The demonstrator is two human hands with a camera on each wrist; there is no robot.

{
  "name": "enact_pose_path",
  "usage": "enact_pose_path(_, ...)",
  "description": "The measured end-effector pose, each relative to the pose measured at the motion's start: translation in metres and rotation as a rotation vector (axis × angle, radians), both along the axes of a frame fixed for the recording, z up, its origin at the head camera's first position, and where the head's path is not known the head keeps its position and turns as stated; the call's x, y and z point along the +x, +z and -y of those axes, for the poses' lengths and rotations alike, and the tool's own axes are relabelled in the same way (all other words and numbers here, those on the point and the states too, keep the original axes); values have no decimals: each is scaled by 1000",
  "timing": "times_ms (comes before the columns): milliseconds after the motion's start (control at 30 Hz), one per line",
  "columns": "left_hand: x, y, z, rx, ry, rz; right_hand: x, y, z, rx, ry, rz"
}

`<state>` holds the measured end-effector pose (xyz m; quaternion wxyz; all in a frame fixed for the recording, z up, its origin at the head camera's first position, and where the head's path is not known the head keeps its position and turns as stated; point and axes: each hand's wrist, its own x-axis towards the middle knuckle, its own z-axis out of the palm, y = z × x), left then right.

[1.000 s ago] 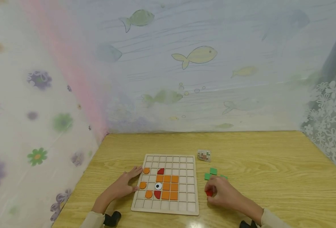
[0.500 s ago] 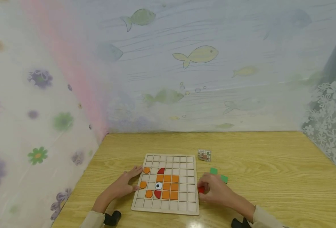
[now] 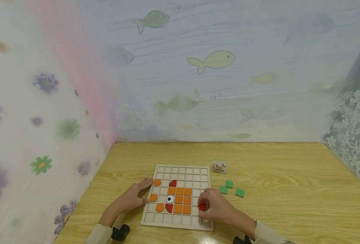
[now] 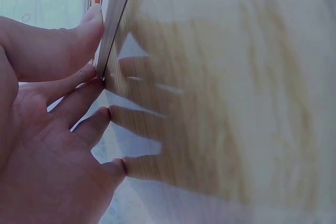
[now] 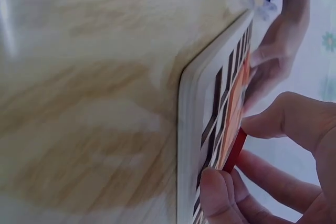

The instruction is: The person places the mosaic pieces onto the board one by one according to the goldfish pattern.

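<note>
A wooden grid board (image 3: 164,219) lies on the table. My left hand (image 3: 132,197) rests at its left edge, thumb on the rim and fingers fairly straight; the left wrist view has the thumb (image 4: 86,32) against the board's side. Above the right-hand columns, my right hand (image 3: 219,205) pinches a small red piece (image 5: 237,150) between thumb and fingers. Its full outline is partly hidden by the fingers. On the grid sit several orange squares (image 3: 179,200), two red quarter-round pieces (image 3: 172,183), a white eye piece (image 3: 170,199) and three orange discs (image 3: 157,182).
Three green square tiles (image 3: 229,184) lie on the table right of the board. Behind them stands a small pattern card (image 3: 219,167). A fish-printed curtain (image 3: 210,101) rises at the table's back edge, and a flowered one (image 3: 54,162) hangs along the left.
My right hand has carried the red piece leftward from beside the green tiles to over the board's right side, uncovering all the tiles. My left hand stays at the board's edge.
</note>
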<state>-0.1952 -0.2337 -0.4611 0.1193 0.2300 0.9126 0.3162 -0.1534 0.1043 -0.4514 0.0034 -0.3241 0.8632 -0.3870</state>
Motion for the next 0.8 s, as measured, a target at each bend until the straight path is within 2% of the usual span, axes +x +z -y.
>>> enact_pose_path(167, 1, 1, 0, -6, 4, -6, 0, -1, 11, 26, -18, 39)
enact_pose_path(333, 1, 0, 0, 0, 8, 0, 0, -3, 18, 18, -19, 24)
enact_pose_path(533, -1, -2, 0, 4, 8, 4, 1, -3, 20, 40, -17, 32)
enact_pose_path(800, 0, -2, 0, -6, 11, -5, -2, -6, 18, 34, -12, 92)
